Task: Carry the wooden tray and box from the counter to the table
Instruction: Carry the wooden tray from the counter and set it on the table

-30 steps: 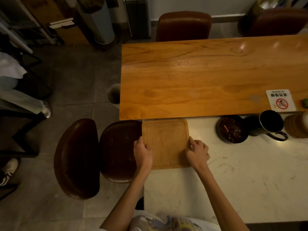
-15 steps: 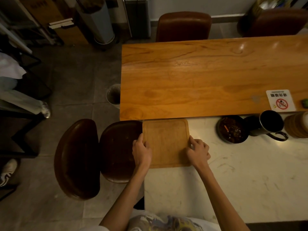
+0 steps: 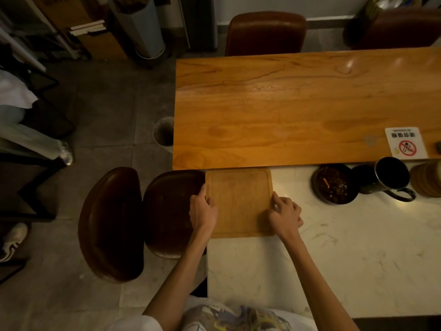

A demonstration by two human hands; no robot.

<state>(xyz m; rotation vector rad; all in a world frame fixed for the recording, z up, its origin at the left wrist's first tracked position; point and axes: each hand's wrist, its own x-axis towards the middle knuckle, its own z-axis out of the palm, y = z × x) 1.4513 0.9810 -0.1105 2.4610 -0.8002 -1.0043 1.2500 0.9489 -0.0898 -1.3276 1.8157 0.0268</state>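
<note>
A square wooden tray lies flat on the white marble counter, at its far left corner, its far edge against the wooden table. My left hand grips the tray's left edge and my right hand grips its right edge. Nothing lies on the tray. I see no box in this view.
On the counter to the right stand a dark ashtray bowl, a black mug and a stack of round coasters. A no-smoking sign lies on the table. Brown chairs sit left of the counter; a small bin stands beside the table.
The tray and both hands have shifted very slightly away from me toward the table edge. My grip on its two sides is unchanged.
</note>
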